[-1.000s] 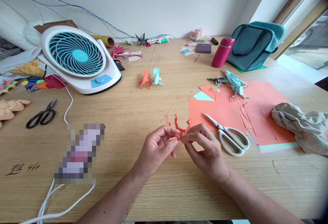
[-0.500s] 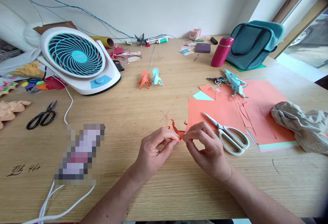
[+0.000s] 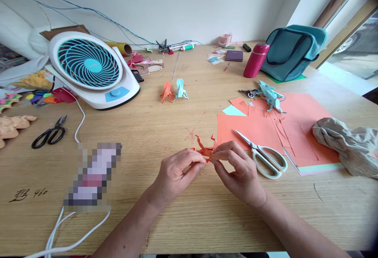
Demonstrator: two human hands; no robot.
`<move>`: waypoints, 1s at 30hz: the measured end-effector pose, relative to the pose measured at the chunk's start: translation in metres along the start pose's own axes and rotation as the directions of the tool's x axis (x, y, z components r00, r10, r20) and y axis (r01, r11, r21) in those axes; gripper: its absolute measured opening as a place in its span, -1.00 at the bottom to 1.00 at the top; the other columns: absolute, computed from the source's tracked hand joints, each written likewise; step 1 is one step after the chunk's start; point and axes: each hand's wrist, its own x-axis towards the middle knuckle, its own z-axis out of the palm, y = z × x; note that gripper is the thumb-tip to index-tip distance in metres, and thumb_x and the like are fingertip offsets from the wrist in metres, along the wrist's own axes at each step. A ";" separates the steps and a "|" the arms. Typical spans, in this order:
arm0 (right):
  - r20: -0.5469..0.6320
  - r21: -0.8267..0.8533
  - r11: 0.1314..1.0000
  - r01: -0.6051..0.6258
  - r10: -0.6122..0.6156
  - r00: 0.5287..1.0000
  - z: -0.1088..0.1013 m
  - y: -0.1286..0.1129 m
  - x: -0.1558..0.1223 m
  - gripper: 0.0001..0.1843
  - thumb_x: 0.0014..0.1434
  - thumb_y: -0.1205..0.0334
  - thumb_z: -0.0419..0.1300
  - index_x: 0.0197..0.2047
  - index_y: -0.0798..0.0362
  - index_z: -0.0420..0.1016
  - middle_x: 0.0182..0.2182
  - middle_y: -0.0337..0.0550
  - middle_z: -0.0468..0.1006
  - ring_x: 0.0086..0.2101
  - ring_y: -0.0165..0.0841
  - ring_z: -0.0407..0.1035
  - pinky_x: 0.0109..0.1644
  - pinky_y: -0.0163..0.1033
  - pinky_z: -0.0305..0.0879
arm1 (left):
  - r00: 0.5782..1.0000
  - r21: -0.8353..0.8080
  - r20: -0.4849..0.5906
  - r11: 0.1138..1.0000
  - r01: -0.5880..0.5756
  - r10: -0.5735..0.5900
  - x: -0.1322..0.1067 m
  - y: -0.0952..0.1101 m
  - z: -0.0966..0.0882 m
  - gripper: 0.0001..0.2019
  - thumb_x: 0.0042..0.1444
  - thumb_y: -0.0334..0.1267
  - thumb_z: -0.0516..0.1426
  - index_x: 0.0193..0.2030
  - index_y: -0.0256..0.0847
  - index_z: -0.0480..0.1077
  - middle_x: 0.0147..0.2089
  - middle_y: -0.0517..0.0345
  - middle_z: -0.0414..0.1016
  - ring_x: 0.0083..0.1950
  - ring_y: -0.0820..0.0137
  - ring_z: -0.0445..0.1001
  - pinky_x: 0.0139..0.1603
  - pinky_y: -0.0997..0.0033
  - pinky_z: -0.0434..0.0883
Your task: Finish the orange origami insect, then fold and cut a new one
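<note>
- I see the orange paper figure pinched between both hands over the table. Its long axis runs 9 to 3, and its thin legs point to 12 o'clock.
- The left hand nips it from 8 o'clock and the right hand from 4, both equally near with fingertips closed.
- Scissors lie at 3 o'clock.

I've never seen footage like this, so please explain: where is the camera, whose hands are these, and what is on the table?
The camera is worn on a person's head, looking down at their own bare hands; no machine here. The left hand and right hand pinch a small orange paper figure between fingertips. On the wooden table: white scissors on orange paper to the right, a fan and black scissors at left, a teal bag at the back.
</note>
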 end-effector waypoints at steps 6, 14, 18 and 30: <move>-0.037 -0.034 0.999 -0.007 0.006 0.999 0.003 -0.001 -0.003 -0.71 0.23 0.55 0.16 -0.11 -0.04 0.42 -0.26 -0.12 0.47 -0.25 -0.32 0.43 -0.22 -0.16 0.46 | 0.945 -0.177 -0.091 0.939 0.294 -0.313 -0.002 0.008 0.009 -0.94 0.16 -0.38 0.25 -0.22 -0.19 0.49 -0.30 0.16 0.63 -0.36 0.47 0.58 -0.31 0.55 0.55; -0.048 -0.075 0.997 -0.024 0.020 0.999 0.005 0.000 -0.005 -0.72 0.25 0.52 0.16 -0.10 -0.06 0.42 -0.27 -0.11 0.46 -0.25 -0.30 0.44 -0.21 -0.15 0.47 | 0.906 -0.207 -0.121 0.903 0.377 -0.406 -0.005 0.009 0.018 -0.96 0.20 -0.34 0.22 -0.27 -0.19 0.52 -0.38 0.21 0.58 -0.52 0.56 0.42 -0.48 0.59 0.43; -0.041 -0.064 0.997 -0.037 0.034 0.999 0.006 -0.001 -0.005 -0.73 0.25 0.53 0.16 -0.11 -0.04 0.44 -0.26 -0.11 0.44 -0.26 -0.32 0.43 -0.22 -0.17 0.46 | 0.913 -0.136 -0.149 0.922 0.361 -0.380 -0.007 0.008 0.018 -0.96 0.20 -0.35 0.21 -0.26 -0.19 0.51 -0.35 0.21 0.59 -0.54 0.58 0.40 -0.50 0.60 0.41; -0.015 -0.025 0.999 -0.043 0.043 0.999 0.006 0.001 -0.006 -0.75 0.26 0.49 0.21 -0.08 -0.04 0.47 -0.27 -0.15 0.42 -0.30 -0.37 0.41 -0.26 -0.24 0.43 | 0.884 -0.205 -0.100 0.879 0.431 -0.457 -0.005 0.011 0.020 -0.95 0.18 -0.38 0.16 -0.32 -0.20 0.44 -0.41 0.24 0.49 -0.52 0.58 0.34 -0.52 0.61 0.36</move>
